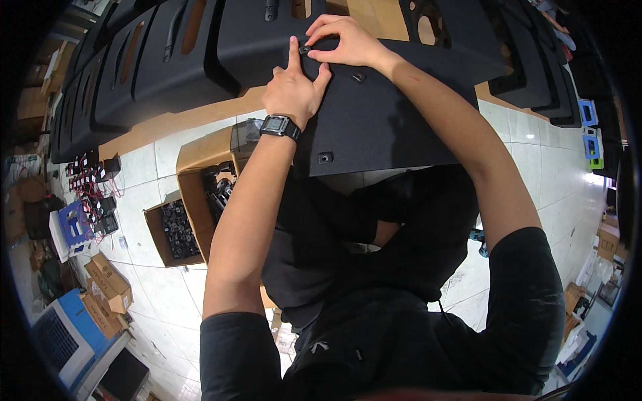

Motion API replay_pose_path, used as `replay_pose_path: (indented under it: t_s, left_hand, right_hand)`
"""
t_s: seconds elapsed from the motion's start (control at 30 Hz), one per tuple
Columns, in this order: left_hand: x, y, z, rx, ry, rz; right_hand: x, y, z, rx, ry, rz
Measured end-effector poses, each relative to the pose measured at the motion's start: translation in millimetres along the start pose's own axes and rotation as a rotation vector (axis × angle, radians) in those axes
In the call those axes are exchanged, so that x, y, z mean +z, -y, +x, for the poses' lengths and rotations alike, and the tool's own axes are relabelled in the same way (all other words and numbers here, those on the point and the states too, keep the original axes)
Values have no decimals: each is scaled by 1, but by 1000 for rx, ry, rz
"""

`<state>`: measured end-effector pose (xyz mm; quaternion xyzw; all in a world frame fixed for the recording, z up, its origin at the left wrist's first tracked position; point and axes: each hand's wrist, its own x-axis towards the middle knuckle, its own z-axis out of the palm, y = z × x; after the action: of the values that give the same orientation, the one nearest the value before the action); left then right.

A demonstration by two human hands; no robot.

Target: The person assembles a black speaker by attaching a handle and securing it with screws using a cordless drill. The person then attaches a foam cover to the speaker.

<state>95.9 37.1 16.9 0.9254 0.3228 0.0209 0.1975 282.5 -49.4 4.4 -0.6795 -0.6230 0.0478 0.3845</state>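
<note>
A black panel (381, 127) with a textured face lies in front of me, above my lap. My right hand (348, 43) closes thumb and forefinger around a small black clip (305, 50) near the panel's left side. Beside it, my left hand (294, 90) rests against the panel, forefinger stretched out and thumb spread, holding nothing. Two similar clips sit on the panel face, a square clip (325, 158) by the near left corner and another clip (359, 77) below my right hand.
Several black moulded shells (180, 67) stand in a row along the far side on brown cardboard (194, 120). At my left are an open carton (207, 154) and a smaller box (160, 230) of small dark parts. Wired black units (100, 200) lie on the tiled floor.
</note>
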Motion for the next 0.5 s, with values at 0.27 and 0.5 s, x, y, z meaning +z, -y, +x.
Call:
replay_pose_path:
  t_s: [0.27, 0.5]
  left_hand:
    - [5, 1, -3, -4, -39, -25]
    - [8, 2, -8, -10, -67, -23]
  right_hand:
    - [1, -1, -1, -18, -10, -10]
    - [-17, -4, 1, -52, 130, -140]
